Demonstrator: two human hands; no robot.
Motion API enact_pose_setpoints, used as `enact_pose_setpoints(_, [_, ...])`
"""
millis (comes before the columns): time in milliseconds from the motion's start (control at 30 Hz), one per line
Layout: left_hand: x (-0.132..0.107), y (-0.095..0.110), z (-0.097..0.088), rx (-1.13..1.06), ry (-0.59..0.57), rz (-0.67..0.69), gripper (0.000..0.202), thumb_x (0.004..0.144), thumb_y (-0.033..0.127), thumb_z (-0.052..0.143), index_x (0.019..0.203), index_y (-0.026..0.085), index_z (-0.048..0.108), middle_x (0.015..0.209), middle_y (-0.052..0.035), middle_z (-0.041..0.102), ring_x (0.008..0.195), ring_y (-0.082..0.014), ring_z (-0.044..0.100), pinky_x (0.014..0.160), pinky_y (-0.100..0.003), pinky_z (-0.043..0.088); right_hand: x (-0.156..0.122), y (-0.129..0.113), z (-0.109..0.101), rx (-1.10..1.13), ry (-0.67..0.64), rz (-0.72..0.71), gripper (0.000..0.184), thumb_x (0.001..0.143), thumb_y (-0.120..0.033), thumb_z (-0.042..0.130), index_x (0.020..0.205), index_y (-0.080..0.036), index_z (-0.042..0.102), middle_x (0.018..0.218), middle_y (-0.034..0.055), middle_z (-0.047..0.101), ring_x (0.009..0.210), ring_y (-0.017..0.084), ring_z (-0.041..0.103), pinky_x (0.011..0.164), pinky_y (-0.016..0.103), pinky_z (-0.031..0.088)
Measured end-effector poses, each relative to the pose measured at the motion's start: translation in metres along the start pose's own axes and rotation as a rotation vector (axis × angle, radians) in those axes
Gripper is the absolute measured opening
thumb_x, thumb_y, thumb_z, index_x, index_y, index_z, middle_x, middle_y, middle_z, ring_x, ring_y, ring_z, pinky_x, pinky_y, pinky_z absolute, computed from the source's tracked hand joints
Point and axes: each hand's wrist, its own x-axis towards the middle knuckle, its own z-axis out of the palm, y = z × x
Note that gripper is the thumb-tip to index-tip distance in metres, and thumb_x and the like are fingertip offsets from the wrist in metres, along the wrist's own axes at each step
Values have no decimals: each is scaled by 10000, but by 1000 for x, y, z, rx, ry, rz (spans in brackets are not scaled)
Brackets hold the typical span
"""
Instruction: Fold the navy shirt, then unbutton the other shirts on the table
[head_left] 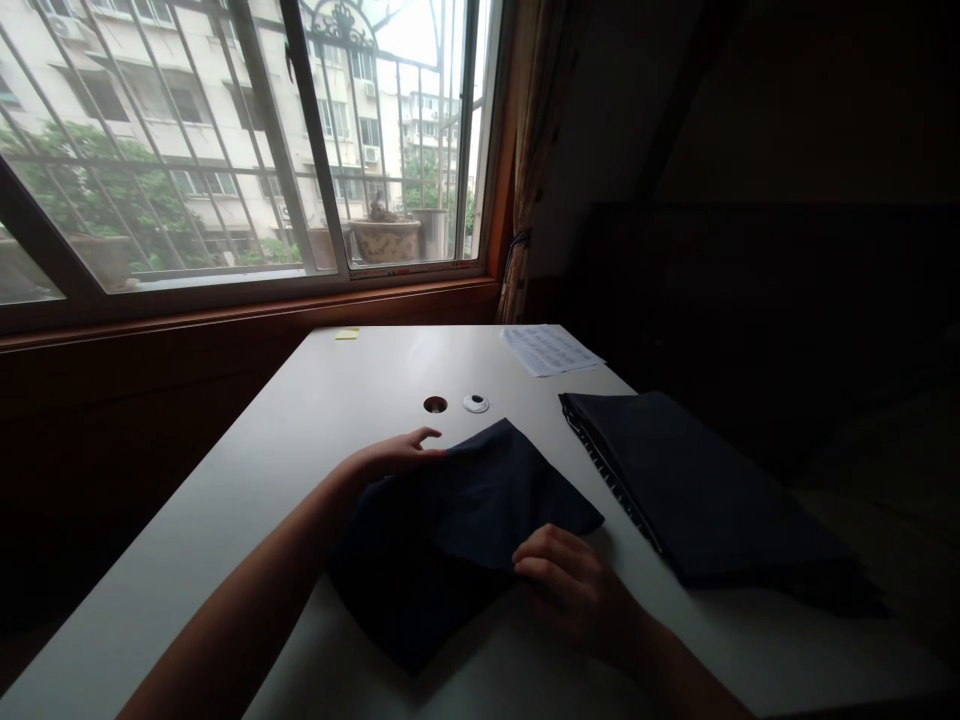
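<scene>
A dark navy cloth lies partly folded on the white table in front of me. My left hand rests at the cloth's far left edge, fingers stretched out flat on it. My right hand sits on the near right side of the cloth, fingers curled and pinching a folded edge.
A stack of folded dark cloths lies to the right. A printed paper sheet is at the far right, a yellow sticky note at the far edge. A cable hole and its white cap sit mid-table. A barred window is beyond.
</scene>
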Motion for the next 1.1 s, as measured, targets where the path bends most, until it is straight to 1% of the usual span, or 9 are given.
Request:
enact_pose_setpoints(133, [13, 3, 3, -24, 18, -82, 852, 799, 702, 595, 1480, 228, 400, 1211, -155, 687, 975, -292, 667, 757, -337, 492, 0, -4, -6, -57, 26, -25, 336, 805, -18, 562, 1065, -231, 575, 931, 52, 696, 838, 201, 648, 758, 360, 552])
enact_pose_setpoints(267, [24, 6, 11, -78, 31, -33, 940, 697, 560, 769, 1502, 278, 372, 1302, -136, 648, 1088, -311, 643, 809, -325, 491, -1, -3, -14, -87, 37, -5, 348, 807, -31, 560, 1081, -246, 572, 942, 53, 693, 845, 206, 661, 761, 365, 560])
enact_pose_setpoints(333, [25, 6, 14, -110, 41, -6, 972, 671, 494, 807, 1508, 258, 372, 1311, -141, 639, 1101, -309, 642, 821, -320, 498, -3, -1, -17, -107, 38, 3, 339, 808, -33, 558, 1074, -244, 566, 931, 53, 686, 847, 209, 660, 775, 376, 563])
enact_pose_setpoints(433, [22, 4, 13, -156, 67, 25, 948, 768, 477, 728, 1550, 204, 266, 1222, -142, 675, 996, -261, 682, 782, -306, 518, -5, -2, -15, -136, 46, -2, 331, 810, -38, 564, 1073, -239, 561, 914, 51, 680, 846, 211, 654, 811, 393, 559])
enact_pose_setpoints(533, [14, 1, 3, -157, 100, 72, 869, 848, 469, 648, 1559, 217, 217, 1114, -104, 702, 876, -215, 692, 722, -283, 514, 0, -8, -8, -126, 51, -36, 306, 834, -58, 553, 1082, -235, 568, 891, 44, 679, 808, 198, 643, 796, 376, 552])
enact_pose_setpoints(700, [-2, 2, -25, -20, 185, 139, 767, 821, 349, 666, 1515, 273, 349, 893, -8, 671, 773, -181, 623, 724, -281, 471, 31, -32, 15, -112, -5, -138, 197, 889, -79, 526, 1031, -198, 593, 809, 36, 655, 709, 172, 590, 706, 333, 515])
enact_pose_setpoints(800, [-14, 4, -43, 166, 212, 213, 675, 847, 348, 617, 1487, 281, 416, 931, -26, 665, 834, -209, 614, 777, -311, 469, 56, -49, 32, -101, -21, -200, 108, 926, -123, 515, 967, -172, 601, 768, 37, 616, 664, 166, 526, 632, 323, 476])
enact_pose_setpoints(900, [-31, 2, -62, 359, 203, 276, 628, 892, 397, 541, 1493, 268, 418, 1002, -59, 672, 876, -238, 627, 790, -338, 481, 79, -65, 48, -115, -36, -268, 137, 943, -130, 492, 861, -162, 597, 750, 30, 576, 620, 149, 451, 590, 321, 436])
enact_pose_setpoints(1100, [-66, -25, -79, 330, 192, 210, 552, 868, 418, 569, 1407, 304, 531, 1022, -47, 687, 884, -235, 641, 796, -331, 499, 108, -89, 74, -141, -85, -374, 148, 927, -124, 522, 801, -144, 598, 746, 14, 512, 603, 137, 395, 511, 301, 344])
